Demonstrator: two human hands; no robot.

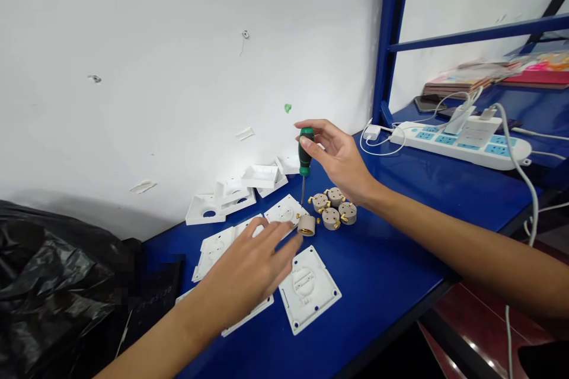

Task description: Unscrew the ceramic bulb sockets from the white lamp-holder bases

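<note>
My right hand (340, 157) is closed around the green and black handle of a screwdriver (305, 157). The screwdriver stands upright, its shaft pointing down at a beige lamp socket (306, 225) with a gold-coloured threaded inside and small brass tabs. Beside that socket on the left is my left hand (262, 254), fingers spread, its fingertips close to the socket; whether they touch it I cannot tell. Several more beige sockets (331, 218) with brass terminals stand grouped to the right. In front lies a square white plastic plate (320, 299), and other white plates (216, 249) are partly hidden under my left hand.
White square covers (260, 176) lie against the wall at the back of the blue table (373, 266). To the right, a white power strip (462, 145) carries plugs and loose cables. A black plastic bag (53, 284) bulges at the left. A blue metal frame (387, 41) rises behind.
</note>
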